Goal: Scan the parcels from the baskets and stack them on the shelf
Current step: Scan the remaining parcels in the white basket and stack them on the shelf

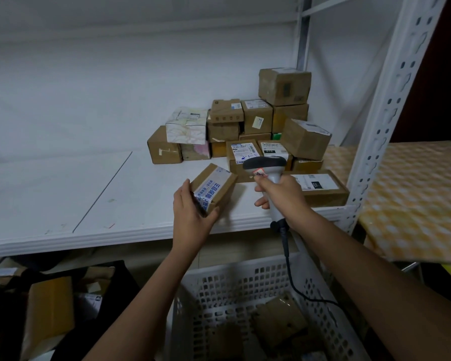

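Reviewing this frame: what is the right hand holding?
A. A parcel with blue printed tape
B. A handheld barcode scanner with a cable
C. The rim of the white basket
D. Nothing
B: the right hand grips the handle of the grey scanner, its cable trailing down toward the basket, while the left hand holds the taped parcel.

One scanner (267, 168), one white basket (245, 282), two hands

Pale wall (115, 74), yellow-checked tabletop (414, 199)
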